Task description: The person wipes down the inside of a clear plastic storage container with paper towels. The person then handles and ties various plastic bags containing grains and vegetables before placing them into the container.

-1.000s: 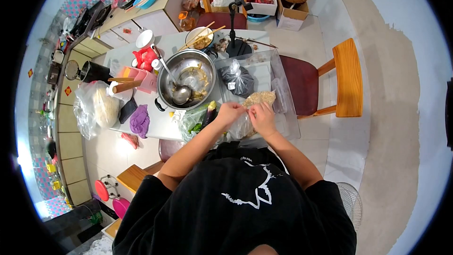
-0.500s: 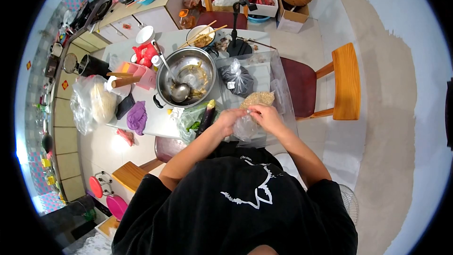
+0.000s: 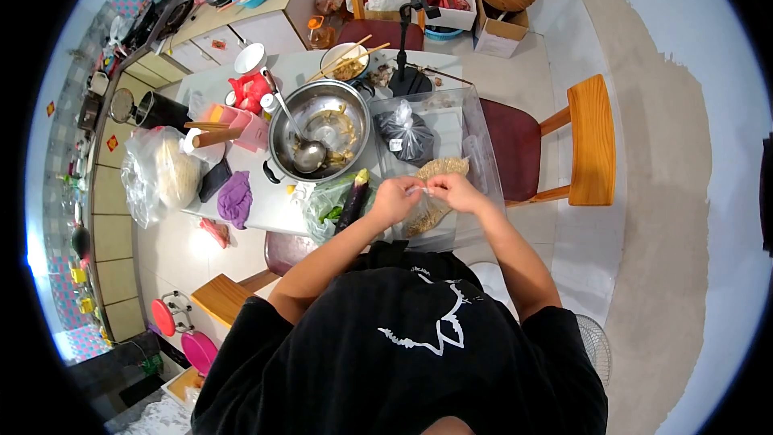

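Note:
My left hand (image 3: 394, 200) and my right hand (image 3: 455, 192) meet at the table's near edge, their fingers pinched on the gathered neck of a clear plastic bag. Tan grains fill this plastic bag (image 3: 428, 220), which rests in a clear plastic bin (image 3: 481, 145). Farther back in the bin sits a knotted bag of dark contents (image 3: 405, 135). Just left of my left hand lie an eggplant (image 3: 353, 203) and a bag of green vegetables (image 3: 324, 208). A steel pot (image 3: 278, 145) with a ladle (image 3: 308, 156) inside stands beyond them.
Behind the pot is a bowl (image 3: 345, 63) with chopsticks across it, beside a black stand (image 3: 411, 80). A purple cloth (image 3: 234, 200), a pink holder (image 3: 251, 127) and bagged noodles (image 3: 175, 173) occupy the left side. A wooden chair (image 3: 592, 141) stands to the right.
My hands have come closer together at the bag's neck, the left one shifting slightly right. More of the grains now show below my hands.

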{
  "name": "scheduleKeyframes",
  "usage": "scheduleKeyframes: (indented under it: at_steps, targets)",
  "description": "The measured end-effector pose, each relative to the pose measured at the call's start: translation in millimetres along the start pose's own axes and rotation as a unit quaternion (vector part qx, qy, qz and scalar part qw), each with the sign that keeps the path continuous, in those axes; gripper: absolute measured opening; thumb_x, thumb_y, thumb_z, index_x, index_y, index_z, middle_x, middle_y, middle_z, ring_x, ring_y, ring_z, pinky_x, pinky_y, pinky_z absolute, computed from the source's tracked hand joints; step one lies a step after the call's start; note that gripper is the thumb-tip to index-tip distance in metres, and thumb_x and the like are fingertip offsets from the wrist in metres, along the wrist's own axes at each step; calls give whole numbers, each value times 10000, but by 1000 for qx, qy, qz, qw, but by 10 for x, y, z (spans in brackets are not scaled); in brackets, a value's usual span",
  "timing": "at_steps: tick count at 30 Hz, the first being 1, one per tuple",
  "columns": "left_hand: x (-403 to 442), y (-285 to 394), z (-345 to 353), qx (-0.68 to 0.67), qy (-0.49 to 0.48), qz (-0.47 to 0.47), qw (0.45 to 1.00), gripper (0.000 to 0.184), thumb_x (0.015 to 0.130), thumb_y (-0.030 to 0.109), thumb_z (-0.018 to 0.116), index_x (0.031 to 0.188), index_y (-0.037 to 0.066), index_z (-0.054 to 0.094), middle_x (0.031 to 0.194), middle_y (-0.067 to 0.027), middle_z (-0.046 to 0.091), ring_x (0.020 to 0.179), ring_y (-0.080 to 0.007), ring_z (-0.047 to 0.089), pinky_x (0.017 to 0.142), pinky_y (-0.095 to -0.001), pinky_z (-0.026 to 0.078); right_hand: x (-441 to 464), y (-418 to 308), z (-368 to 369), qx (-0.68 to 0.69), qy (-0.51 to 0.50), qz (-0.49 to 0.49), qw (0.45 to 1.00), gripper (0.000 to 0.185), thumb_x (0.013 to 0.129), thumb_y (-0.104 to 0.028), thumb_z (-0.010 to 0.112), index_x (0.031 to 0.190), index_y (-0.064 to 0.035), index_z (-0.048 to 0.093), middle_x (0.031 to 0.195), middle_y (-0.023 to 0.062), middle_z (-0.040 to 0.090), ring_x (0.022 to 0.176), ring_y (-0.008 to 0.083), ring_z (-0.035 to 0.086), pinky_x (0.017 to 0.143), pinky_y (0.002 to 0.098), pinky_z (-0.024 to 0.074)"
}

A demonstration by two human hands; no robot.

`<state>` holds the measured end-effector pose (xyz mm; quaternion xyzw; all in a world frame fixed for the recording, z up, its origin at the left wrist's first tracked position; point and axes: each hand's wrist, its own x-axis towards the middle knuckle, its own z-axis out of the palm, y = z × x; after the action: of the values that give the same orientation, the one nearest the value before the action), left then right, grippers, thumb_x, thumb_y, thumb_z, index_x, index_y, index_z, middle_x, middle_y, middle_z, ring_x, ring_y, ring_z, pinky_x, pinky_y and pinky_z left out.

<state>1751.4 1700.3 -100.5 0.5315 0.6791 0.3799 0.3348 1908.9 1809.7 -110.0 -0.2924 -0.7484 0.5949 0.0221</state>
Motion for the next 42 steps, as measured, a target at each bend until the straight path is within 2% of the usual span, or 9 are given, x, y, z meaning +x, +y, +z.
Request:
scheduleKeyframes:
  at_steps: [4,6,8,18,23,26,27,29,42]
  targets:
    - [13,23,62,40,33,27,998,204,753,182,593,886,31,632,640,-148,557,540,-138,499,537,-287,418,-29,-11,-7,111,-9,-1,994,126,830,-126,560,852,-11,608,670,24,551,644,68,474,584,243,403]
    - [29,45,64,-3,9,-72,997,196,755,172,587,875,23,627,629,-111,565,537,-119,488,530,-278,414,-55,-55,17,119,18,-22,992,133,832,-131,562,850,-6,606,676,34,565,641,78,490,584,250,407]
    - [32,-6,95,-31,9,-79,996,193,755,170,587,871,21,627,624,-87,564,541,-104,481,526,-270,410,-113,-148,39,-2,67,-45,997,154,837,-149,568,865,-1,598,732,83,595,655,108,515,603,262,412]
    - [18,26,120,-143,31,-97,984,169,748,145,599,847,11,625,625,-9,562,561,-46,460,510,-225,390,-62,-1,244,-42,187,-112,975,170,830,-159,560,809,9,567,739,150,567,691,272,559,623,345,421]
    - [-2,-27,167,-109,35,-64,991,162,749,141,599,834,5,617,621,-14,559,557,-56,460,511,-236,397,36,118,151,139,60,33,988,187,844,-156,534,751,3,564,644,38,549,645,123,528,583,272,396]
    - [-7,-8,180,-106,38,-74,991,166,742,136,602,829,-5,614,625,-23,565,562,-64,469,517,-242,404,49,132,57,196,33,94,975,171,859,-135,526,822,7,614,737,-5,594,670,63,512,601,228,415]
    - [-3,17,174,-107,44,-91,989,172,737,135,605,828,-11,613,628,-28,572,566,-69,477,521,-245,408,44,95,57,196,32,94,976,171,859,-135,526,822,7,614,737,-5,594,670,63,512,601,228,415]
    - [13,60,151,-114,54,-105,986,175,733,135,609,827,-13,614,640,-32,581,573,-68,486,527,-243,411,29,19,69,161,236,52,957,127,819,-100,553,797,5,622,707,8,596,613,69,522,557,222,424]
    - [-6,97,181,-106,71,-129,983,192,710,135,630,826,-18,621,665,-55,608,608,-94,534,571,-262,446,-56,-212,173,127,194,114,966,97,717,-63,639,757,24,628,681,42,612,572,88,573,525,223,499]
